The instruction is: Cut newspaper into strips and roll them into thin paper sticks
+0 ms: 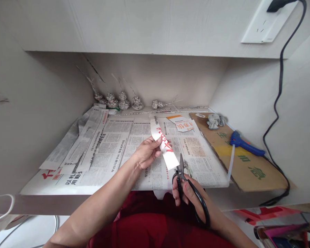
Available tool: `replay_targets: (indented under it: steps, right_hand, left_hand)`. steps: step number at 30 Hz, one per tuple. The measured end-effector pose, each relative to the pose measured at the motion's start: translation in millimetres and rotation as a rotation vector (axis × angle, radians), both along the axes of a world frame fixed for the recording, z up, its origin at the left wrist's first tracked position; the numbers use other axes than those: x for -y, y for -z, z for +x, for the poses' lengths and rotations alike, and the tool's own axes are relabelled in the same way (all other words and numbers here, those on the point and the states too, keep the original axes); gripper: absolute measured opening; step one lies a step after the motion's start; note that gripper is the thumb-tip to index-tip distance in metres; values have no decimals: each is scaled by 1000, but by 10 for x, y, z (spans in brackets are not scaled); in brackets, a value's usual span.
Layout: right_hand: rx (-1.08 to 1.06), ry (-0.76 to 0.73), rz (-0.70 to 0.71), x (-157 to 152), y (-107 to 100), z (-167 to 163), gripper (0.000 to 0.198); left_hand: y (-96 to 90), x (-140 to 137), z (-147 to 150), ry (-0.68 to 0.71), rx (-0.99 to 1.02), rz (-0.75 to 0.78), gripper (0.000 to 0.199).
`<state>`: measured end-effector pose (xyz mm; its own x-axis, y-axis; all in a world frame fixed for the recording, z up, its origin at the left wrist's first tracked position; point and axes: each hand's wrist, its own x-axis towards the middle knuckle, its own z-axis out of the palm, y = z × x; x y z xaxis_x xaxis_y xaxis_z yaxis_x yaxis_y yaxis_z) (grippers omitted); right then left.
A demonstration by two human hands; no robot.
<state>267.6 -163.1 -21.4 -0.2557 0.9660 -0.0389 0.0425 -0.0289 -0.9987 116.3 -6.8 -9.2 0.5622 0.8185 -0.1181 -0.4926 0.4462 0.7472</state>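
Note:
My left hand (150, 151) pinches a white strip of paper or thin card (170, 159) with red characters, held tilted over the newspaper-covered desk. Black-handled scissors (202, 203) are in my right hand (187, 191), fingers through the handles. Their blades lie at the strip's lower right end, slightly apart; I cannot tell whether they are cutting into it. Beyond the strip, a cut piece of white card (183, 124) with orange print rests on the newspaper (193, 155).
Several gourd shapes of twisted paper (124, 101) stand along the back wall. Newspaper strips (90, 141) lie at left. At right, a blue glue gun (244, 144) and a grey crumpled cloth (215, 121) rest on cardboard (248, 172). A black cord (280, 82) hangs from the socket.

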Motion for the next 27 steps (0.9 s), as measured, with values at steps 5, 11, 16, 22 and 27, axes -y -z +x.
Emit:
replay_targets:
  steps: [5,11,16,22,27]
  right_hand:
    - [16,-8,4,9,-6,23,33]
    - [-53,-13,22,10,51,38,37]
    - [-89,7,0,-6,108,50,45]
    - [-183,4,-119,17,110,101,62]
    - [-240,28,-192,58,95,95,60]
  left_hand:
    - [-82,33,-18,50,-39,28,13]
    - [-68,88,-16,100,-52,64,31]
    - [-28,135,26,83,-51,14,27]
    - [-38,144,47,10,-88,49,26]
    - [-47,145,53,12,-88,73,27]
